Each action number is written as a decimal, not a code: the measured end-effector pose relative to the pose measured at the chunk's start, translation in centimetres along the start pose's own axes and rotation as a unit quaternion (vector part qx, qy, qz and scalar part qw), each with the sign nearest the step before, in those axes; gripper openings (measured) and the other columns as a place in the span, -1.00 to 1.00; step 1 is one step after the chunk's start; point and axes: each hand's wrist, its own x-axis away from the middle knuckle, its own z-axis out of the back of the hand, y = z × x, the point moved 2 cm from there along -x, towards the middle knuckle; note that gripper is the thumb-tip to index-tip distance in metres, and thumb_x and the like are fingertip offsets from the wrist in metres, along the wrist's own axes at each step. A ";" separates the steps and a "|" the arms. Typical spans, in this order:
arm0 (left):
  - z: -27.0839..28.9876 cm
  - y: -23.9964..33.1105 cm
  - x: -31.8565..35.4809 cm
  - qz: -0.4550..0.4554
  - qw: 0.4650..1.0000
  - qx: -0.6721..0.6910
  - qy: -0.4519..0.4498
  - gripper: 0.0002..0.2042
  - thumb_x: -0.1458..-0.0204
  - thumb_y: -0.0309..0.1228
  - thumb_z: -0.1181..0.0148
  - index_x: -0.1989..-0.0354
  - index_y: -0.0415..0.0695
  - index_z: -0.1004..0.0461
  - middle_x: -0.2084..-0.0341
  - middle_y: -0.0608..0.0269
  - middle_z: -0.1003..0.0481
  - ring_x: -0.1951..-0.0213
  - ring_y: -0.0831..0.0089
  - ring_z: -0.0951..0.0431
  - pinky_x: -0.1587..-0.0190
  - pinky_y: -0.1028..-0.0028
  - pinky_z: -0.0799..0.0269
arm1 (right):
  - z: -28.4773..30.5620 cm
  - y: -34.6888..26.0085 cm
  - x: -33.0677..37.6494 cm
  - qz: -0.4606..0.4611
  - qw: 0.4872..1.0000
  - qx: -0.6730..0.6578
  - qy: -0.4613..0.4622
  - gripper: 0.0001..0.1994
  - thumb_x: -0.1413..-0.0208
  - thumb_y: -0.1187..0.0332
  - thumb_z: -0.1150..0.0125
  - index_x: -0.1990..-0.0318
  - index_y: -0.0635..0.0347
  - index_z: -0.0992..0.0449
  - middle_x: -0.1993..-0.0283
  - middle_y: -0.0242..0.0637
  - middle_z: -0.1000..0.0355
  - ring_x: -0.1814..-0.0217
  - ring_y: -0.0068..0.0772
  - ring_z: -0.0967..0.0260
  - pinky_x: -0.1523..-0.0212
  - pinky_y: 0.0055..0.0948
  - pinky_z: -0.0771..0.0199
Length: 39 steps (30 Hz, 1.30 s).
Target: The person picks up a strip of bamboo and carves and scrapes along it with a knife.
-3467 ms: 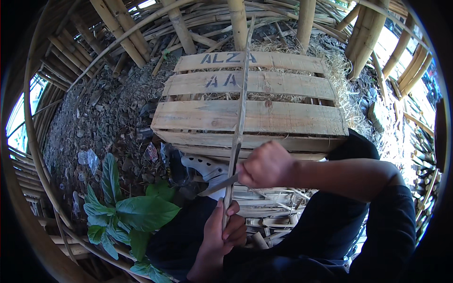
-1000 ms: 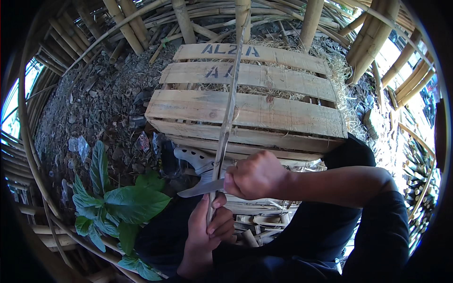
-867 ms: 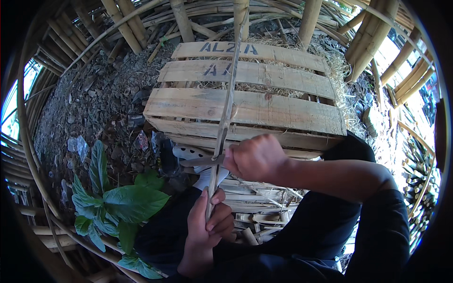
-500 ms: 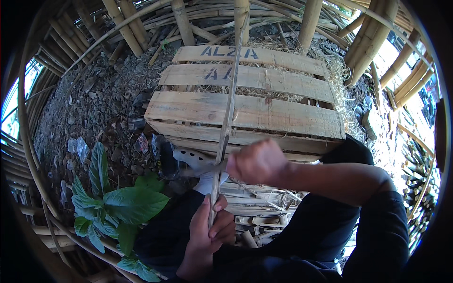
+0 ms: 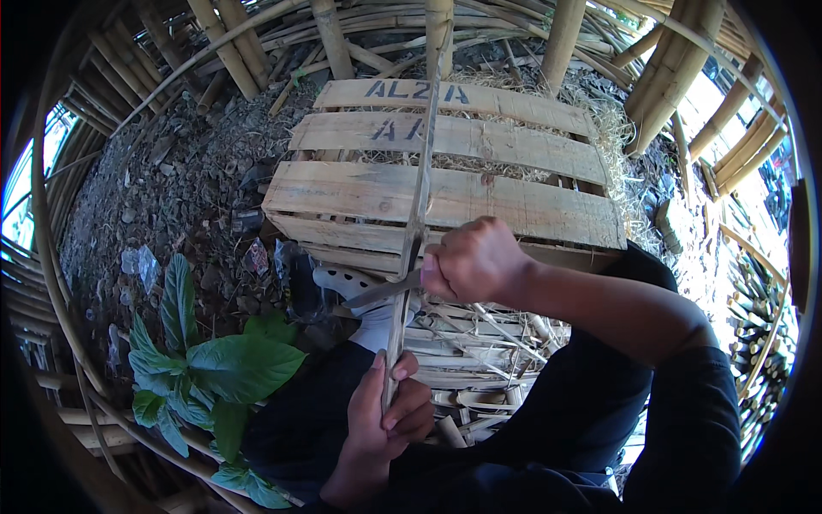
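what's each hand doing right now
Left hand: closed, holding the lower end of the bamboo strip.
Right hand: closed in a fist, holding the knife, its blade across the strip.

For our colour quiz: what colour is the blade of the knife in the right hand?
The blade is grey, best seen in the head view.

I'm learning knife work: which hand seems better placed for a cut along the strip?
Probably the right hand: it holds the knife, which crosses the strip. The left hand is busy gripping the strip's near part.
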 end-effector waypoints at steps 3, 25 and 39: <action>0.3 0.3 -0.4 -0.022 0.999 0.040 -0.029 -0.66 -0.31 0.03 0.38 0.31 0.10 -0.22 0.86 0.55 -0.06 0.83 0.68 0.07 0.75 0.61 0.12 | -0.3 -1.7 0.8 -0.015 1.000 -0.011 0.018 -0.68 -0.08 0.25 -0.06 0.70 0.09 -0.38 0.80 -0.33 -0.24 0.78 -0.24 -0.28 0.70 -0.23 -0.38; 0.2 0.2 -0.7 -0.025 0.999 0.016 -0.012 -0.65 -0.30 0.04 0.39 0.32 0.08 -0.20 0.87 0.54 -0.05 0.84 0.69 0.08 0.77 0.61 0.14 | -0.1 -0.5 0.4 -0.102 0.994 0.003 -0.026 -0.59 -0.12 0.21 -0.02 0.77 0.11 -0.36 0.79 -0.29 -0.31 0.76 -0.19 -0.32 0.65 -0.20 -0.43; 0.4 0.3 -0.5 -0.019 0.999 0.027 -0.002 -0.65 -0.30 0.03 0.38 0.32 0.09 -0.22 0.87 0.55 -0.05 0.82 0.68 0.07 0.76 0.62 0.16 | -0.1 0.5 -0.4 -0.095 0.994 0.028 -0.039 -0.62 -0.11 0.22 -0.02 0.75 0.09 -0.35 0.80 -0.31 -0.28 0.79 -0.21 -0.28 0.68 -0.21 -0.38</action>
